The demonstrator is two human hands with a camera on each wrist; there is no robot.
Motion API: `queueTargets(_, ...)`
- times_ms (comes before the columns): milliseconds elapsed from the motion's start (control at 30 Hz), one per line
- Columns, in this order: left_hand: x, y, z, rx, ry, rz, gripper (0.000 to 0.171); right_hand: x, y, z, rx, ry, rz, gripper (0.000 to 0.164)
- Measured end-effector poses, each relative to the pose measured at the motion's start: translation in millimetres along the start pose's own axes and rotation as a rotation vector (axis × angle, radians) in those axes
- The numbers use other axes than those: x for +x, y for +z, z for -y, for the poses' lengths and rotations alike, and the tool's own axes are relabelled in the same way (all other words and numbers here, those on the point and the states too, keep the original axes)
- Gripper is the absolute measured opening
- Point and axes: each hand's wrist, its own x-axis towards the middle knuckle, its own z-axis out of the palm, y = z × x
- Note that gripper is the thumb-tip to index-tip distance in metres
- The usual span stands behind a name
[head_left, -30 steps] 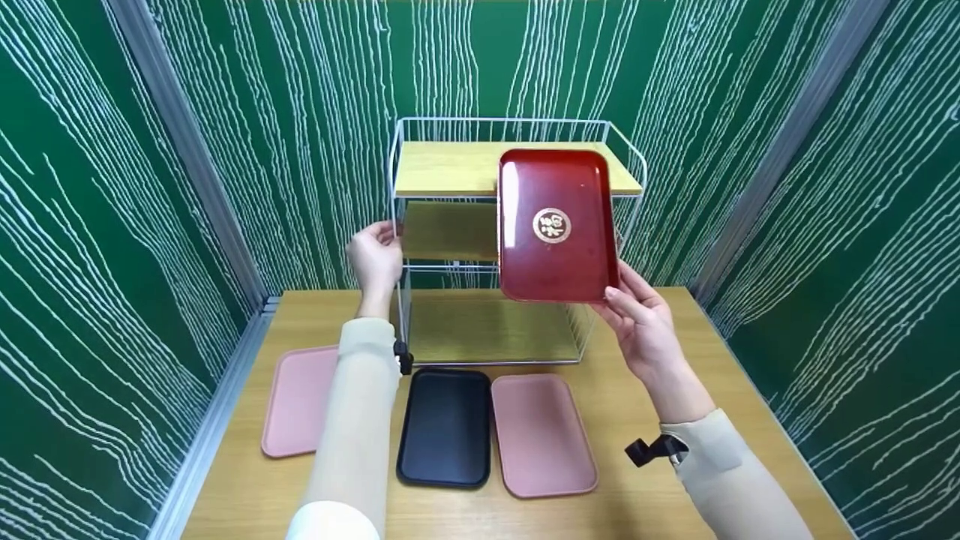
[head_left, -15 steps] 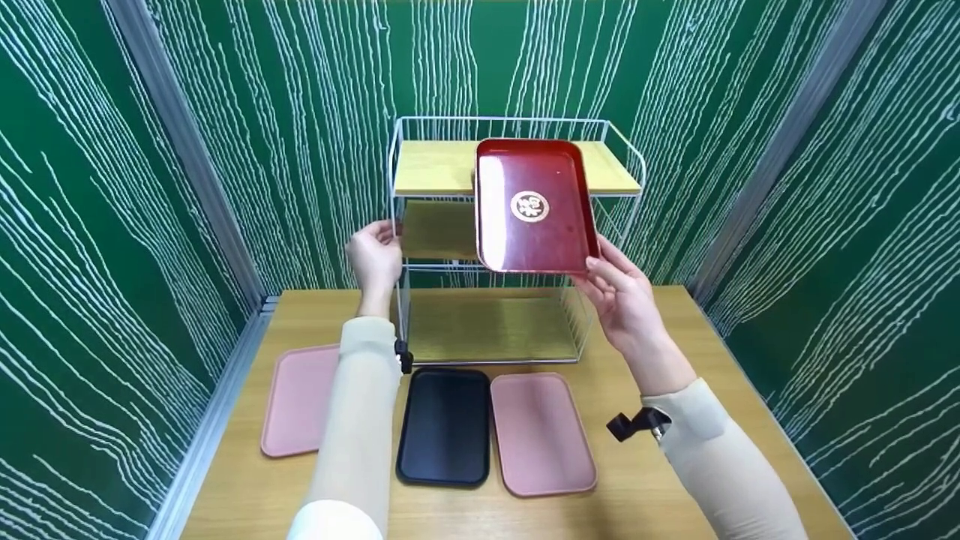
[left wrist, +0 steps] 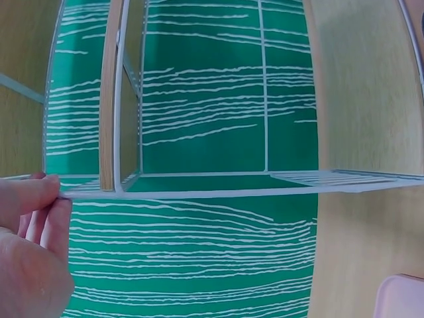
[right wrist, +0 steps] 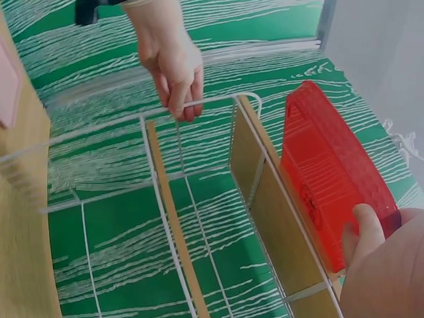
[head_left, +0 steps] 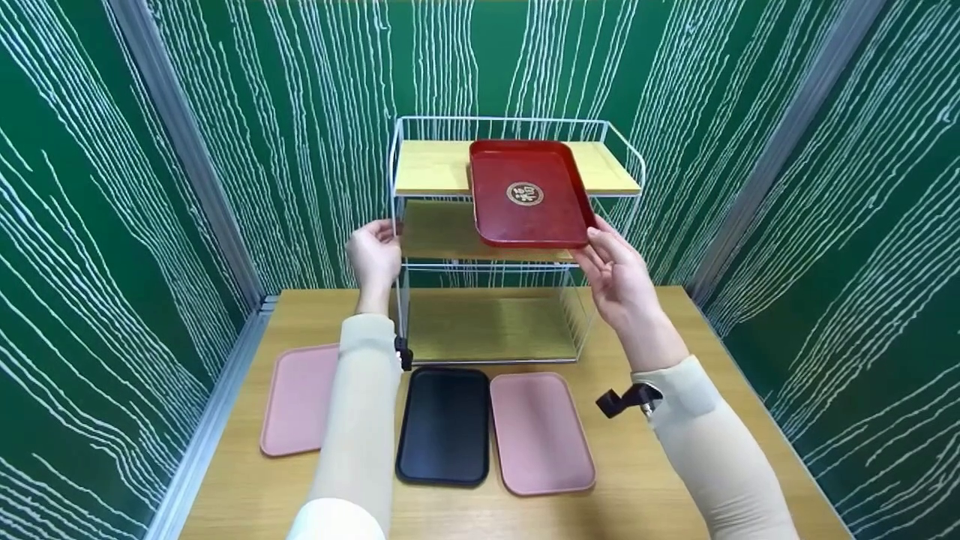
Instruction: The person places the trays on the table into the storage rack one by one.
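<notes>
A red tray (head_left: 536, 217) with a round gold emblem is held up in front of the top shelf (head_left: 431, 165) of a three-level wire rack (head_left: 491, 361). My right hand (head_left: 619, 281) pinches it at its near right corner, thumb on the upper side. In the right wrist view the red tray (right wrist: 318, 165) stands close over the top board. My left hand (head_left: 375, 255) grips the rack's left front post at middle-shelf height. The left wrist view has the thumb and fingers of that hand (left wrist: 33, 238) pinching the thin wire (left wrist: 218, 194).
On the wooden table (head_left: 645, 465) before the rack lie a black tray (head_left: 444, 427) and a pink tray (head_left: 541, 435) side by side. Another pink tray (head_left: 296, 401) lies left, partly behind the left forearm. Green walls (head_left: 840, 247) with white streaks enclose the table.
My right hand has carried the red tray left and forward to the top shelf, tipping it flatter. The left hand stays on the post.
</notes>
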Motion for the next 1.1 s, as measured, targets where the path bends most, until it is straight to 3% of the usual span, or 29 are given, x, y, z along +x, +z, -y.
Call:
queueTargets(267,0.7,-1.4,1.3,0.005,0.019,0.001,0.022,7,9,4,0.019,0.011,-0.056,0.064)
queueTargets(600,0.7,0.2,3.0,-0.019,-0.008,0.005,0.021,17,17,7,0.012,0.005,-0.100,0.062)
queueTargets(833,-0.7,0.6,3.0,-0.027,0.041,-0.018,0.018,26,23,6,0.000,-0.011,-0.084,0.062)
queueTargets(1100,-0.6,-0.3,3.0,-0.005,0.038,-0.010,0.019,32,28,7,-0.023,-0.007,-0.143,0.057)
